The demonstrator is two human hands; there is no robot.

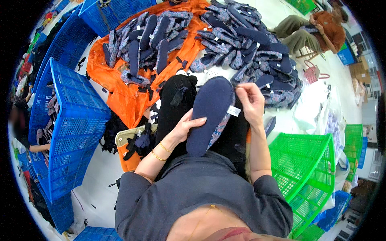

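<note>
Matt navy felt-like slipper sole (210,114); glossy orange sheet (128,94); perforated plastic crates (76,120).

The floor (100,176) is pale and white. An orange sheet (124,96) lies spread on it. Left of the sheet stand blue crates (76,116). Far right of it stands a green crate (309,168). Beyond the sheet, another person (317,30) sits.

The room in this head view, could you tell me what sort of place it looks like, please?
Probably a slipper or footwear workshop. Heaps of dark slippers lie on the floor, blue crates and green crates stand around, and the left hand and right hand hold one slipper.
</note>
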